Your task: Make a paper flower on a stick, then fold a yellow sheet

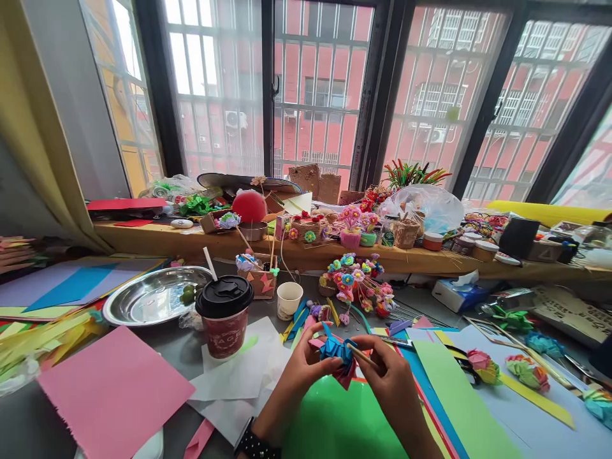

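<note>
A blue-and-pink folded-paper piece (336, 350) sits between the two hands, pinched by the left hand (305, 361); the right hand (389, 370) grips a wooden stick (362, 356) at its right side. Its long axis slants, blue strip (327, 329) upward, pink corner (346, 381) downward.

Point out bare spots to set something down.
Small bare patch: grey tabletop between the pink sheet, steel plate and lidded cup. The plate left of the green fruit is bare too. It's crowded along the windowsill and right of the right hand, with paper flowers.
</note>
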A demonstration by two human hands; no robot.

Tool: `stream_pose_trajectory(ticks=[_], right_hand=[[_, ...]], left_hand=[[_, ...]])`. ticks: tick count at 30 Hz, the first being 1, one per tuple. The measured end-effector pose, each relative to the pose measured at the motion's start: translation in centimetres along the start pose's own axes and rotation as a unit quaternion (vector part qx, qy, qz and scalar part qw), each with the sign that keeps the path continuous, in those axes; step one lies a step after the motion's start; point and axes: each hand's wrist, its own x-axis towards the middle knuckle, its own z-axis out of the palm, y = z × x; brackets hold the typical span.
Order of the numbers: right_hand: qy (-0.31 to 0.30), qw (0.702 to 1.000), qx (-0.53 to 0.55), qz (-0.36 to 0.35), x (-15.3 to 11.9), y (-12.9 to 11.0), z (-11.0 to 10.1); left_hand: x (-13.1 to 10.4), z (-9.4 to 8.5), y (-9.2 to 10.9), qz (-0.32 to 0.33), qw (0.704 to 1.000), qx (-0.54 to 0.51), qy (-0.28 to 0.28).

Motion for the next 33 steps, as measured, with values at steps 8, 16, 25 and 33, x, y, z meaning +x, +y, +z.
stream_pose_trajectory(ticks=[8,16,25,33], right_hand=[[-0.012,1.0,-0.017,-0.011,0.0,-0.4,-0.4],[0.042,0.992,-0.097,-0.069,-0.2,0.0,0.2],[0.078,0.986,-0.128,-0.066,0.1,0.7,-0.2],[0.071,0.991,-0.104,-0.044,-0.1,0.6,-0.2]], left_hand=[[-0.5,0.4,0.6,-0.006,0.999,0.035,-0.003],[0.1,-0.3,-0.6,-0.024,0.999,0.039,0.001],[-0.5,0.5,-0.2,0.017,0.996,0.075,-0.037],[-0.7,0.9,-0.3,0.023,0.987,0.15,-0.045]])
